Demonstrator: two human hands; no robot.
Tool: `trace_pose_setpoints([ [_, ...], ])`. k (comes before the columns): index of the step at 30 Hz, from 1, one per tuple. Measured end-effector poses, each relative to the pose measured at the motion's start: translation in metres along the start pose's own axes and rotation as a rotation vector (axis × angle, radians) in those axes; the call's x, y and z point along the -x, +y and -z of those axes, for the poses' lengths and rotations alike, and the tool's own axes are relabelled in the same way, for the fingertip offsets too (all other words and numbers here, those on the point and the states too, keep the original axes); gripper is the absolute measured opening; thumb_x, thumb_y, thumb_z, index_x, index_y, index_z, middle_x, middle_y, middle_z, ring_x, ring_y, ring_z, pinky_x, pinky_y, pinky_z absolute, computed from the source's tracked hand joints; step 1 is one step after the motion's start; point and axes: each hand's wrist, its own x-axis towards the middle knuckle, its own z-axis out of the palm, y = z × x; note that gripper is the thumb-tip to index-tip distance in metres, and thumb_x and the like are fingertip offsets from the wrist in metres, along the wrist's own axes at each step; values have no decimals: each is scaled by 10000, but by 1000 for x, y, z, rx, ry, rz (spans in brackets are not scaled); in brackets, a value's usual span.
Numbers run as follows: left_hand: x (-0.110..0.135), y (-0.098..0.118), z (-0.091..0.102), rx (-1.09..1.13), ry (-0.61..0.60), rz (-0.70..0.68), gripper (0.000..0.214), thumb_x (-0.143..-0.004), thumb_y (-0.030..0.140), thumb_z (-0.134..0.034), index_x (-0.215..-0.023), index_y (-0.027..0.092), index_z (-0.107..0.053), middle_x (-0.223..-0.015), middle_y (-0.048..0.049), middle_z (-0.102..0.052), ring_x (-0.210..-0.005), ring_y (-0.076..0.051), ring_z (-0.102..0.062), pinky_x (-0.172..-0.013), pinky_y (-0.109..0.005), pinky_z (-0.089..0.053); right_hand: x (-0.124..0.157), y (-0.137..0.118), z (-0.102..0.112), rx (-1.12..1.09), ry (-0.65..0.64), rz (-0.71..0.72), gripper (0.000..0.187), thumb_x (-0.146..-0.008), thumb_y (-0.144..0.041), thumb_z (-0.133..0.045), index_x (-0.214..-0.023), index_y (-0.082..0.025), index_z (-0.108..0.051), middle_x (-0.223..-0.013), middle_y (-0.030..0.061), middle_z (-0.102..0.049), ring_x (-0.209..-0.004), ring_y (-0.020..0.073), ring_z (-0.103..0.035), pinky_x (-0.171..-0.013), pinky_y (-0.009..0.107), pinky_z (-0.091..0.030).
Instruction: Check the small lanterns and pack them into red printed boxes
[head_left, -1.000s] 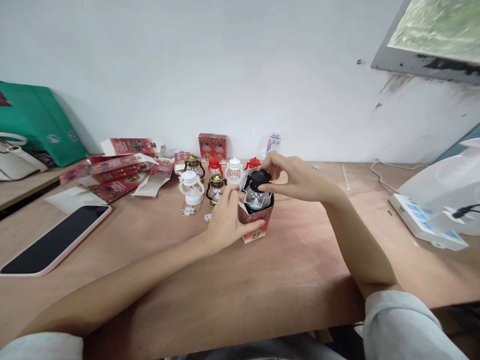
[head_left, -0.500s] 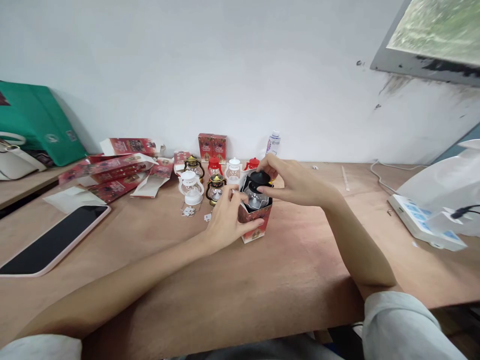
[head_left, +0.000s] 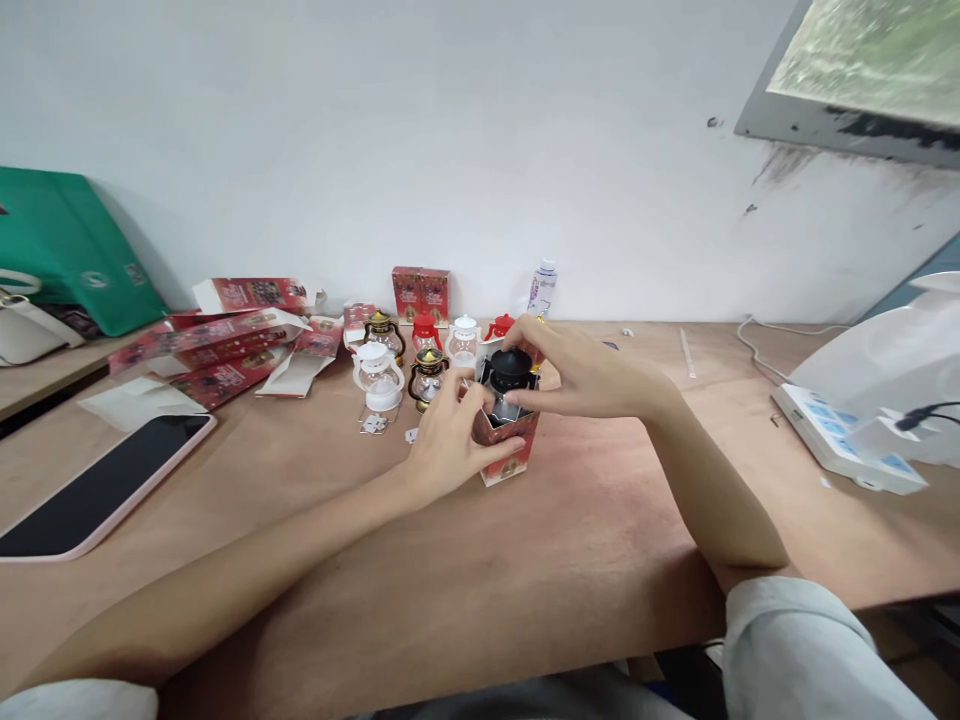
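Observation:
In front of me a red printed box (head_left: pixel 511 459) stands upright on the wooden table with its top flaps up. A small lantern with a black cap (head_left: pixel 511 366) sits inside it, its cap above the rim and its base hidden. My left hand (head_left: pixel 451 437) is closed on the left side of the box, thumb across the front and fingers at the rim. My right hand (head_left: pixel 581 368) curves around the lantern's top from the right, its thumb in front below the cap and its fingers behind.
Several small lanterns, including a white lantern (head_left: pixel 379 377), stand behind my left hand. Flattened red boxes (head_left: pixel 225 345) and a phone (head_left: pixel 105 485) lie at left. Two red boxes (head_left: pixel 421 294) and a bottle (head_left: pixel 542 288) stand by the wall. A power strip (head_left: pixel 847 440) lies at right.
The black-capped lantern has turned more upright and settled slightly in the box. My right thumb has moved down and left below the cap. My left hand keeps its hold on the box.

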Motion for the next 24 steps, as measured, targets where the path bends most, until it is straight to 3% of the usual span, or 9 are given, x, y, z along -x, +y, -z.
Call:
trace_pose_setpoints([
  [4,0,0,0,14,2,9,423,-680,393,-791,-845,197,-456,-1050,-69,-443,-1023,-261,-549,-779,-372,-522,0,-1,0,-34,-37,-15,483,-757,-309,-687,-1158,-198,-440,-1095,75,-579,-947,222,-551,-763,323,-425],
  [10,0,-1,-2,11,48,24,462,-659,380,-807,-878,204,-440,-1085,-68,-452,-1012,-245,-559,-767,-350,-504,-2,-4,-2,27,-22,-23,425,-758,-215,-654,-1136,-196,-461,-1078,76,-576,-907,215,-542,-741,314,-412],
  [16,2,-2,-5,63,80,164,584,-578,430,-826,-867,217,-366,-998,-36,-493,-883,-216,-580,-633,-296,-453,-3,-8,-4,98,-19,-33,394,-739,-185,-645,-1087,-169,-460,-1067,92,-563,-865,210,-527,-697,303,-391],
  [24,0,-1,-2,18,69,13,485,-647,407,-812,-893,204,-446,-1047,-58,-486,-997,-238,-557,-780,-340,-490,-1,-5,-9,115,-54,-64,379,-737,-174,-611,-1085,-178,-462,-1071,104,-573,-895,234,-532,-723,320,-383],
])
